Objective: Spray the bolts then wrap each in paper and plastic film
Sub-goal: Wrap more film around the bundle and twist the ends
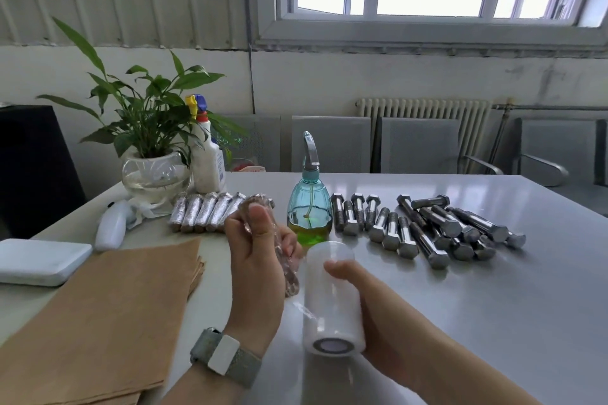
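Note:
My left hand (256,260) grips a bolt wrapped in brown paper and clear film (289,276), held upright above the table. My right hand (371,309) holds a white roll of plastic film (330,299) just to the right of it, with film running between roll and bolt. A teal spray bottle (309,207) with green liquid stands behind my hands. Several bare steel bolts (427,227) lie to the right of the bottle. A row of several wrapped bolts (205,212) lies to its left. A stack of brown paper sheets (108,312) lies at the front left.
At the back left of the grey table (493,306) stand a potted plant in a glass bowl (154,174) and a white spray bottle (207,161). A white handheld device (110,227) and a flat white box (39,260) lie at the left. Chairs stand beyond the table.

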